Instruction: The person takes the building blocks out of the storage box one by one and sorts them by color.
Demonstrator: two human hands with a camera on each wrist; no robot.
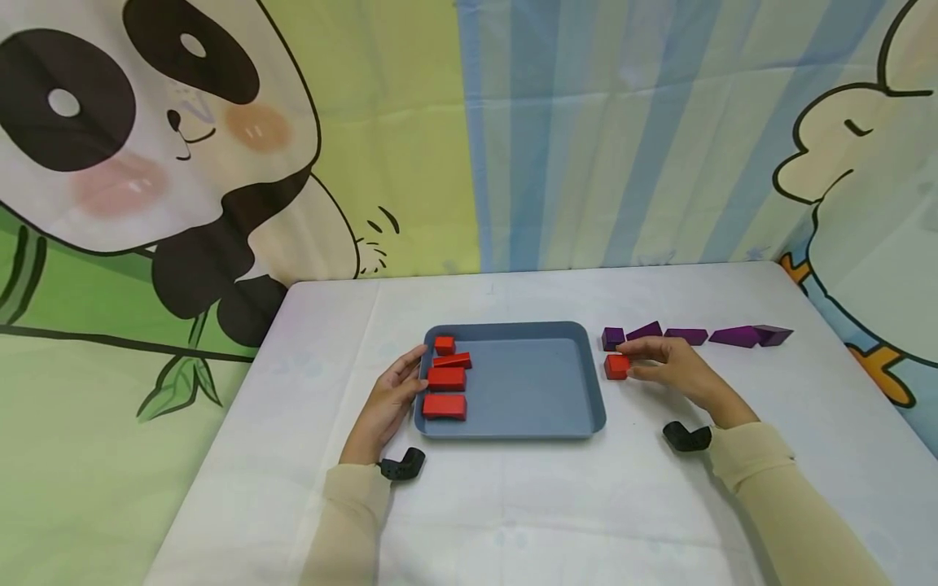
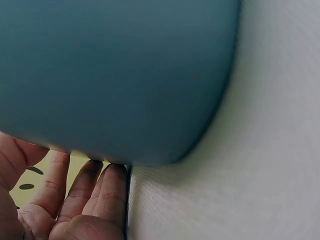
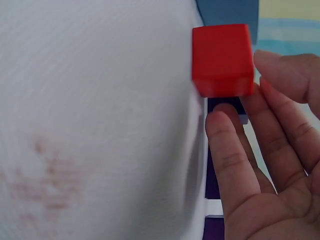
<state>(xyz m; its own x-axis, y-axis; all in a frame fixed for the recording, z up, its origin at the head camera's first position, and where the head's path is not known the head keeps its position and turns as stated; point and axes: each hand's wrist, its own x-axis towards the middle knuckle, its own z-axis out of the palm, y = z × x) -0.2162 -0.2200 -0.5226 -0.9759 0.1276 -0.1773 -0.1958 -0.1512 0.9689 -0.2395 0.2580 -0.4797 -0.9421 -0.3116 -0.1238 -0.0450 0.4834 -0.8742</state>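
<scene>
— Since both hands are at one table, what's beyond them?
— Printed backdrop (image 1: pixel 399 81): panda (image 1: pixel 212 163) ahead and left of the left hand, blue stripes (image 1: pixel 535 130) ahead of the right. White tabletop (image 1: pixel 528 505) under both.
— Container?
— One blue-grey tray (image 1: pixel 531 382), between the hands. Left hand (image 1: pixel 381 403) grips its left side, thumb over the rim.
— Contents?
— Four red blocks (image 1: pixel 444 407), one behind another, just right of the left thumb. Smallest is farthest from the person.
— Right hand?
— Right hand (image 1: pixel 677 374) has a red cube (image 1: pixel 614 367) pinched, thumb and fingertips on it. Outside the tray, near its right wall. Can't tell if it's lifted.
— Room around it?
— Tight ahead: five purple blocks (image 1: pixel 686 336) in a row just beyond the fingers, running off right. Tray wall is just left of the fingertips. Tabletop runs back from the right wrist. Tray floor runs from the red blocks to the right wall.
</scene>
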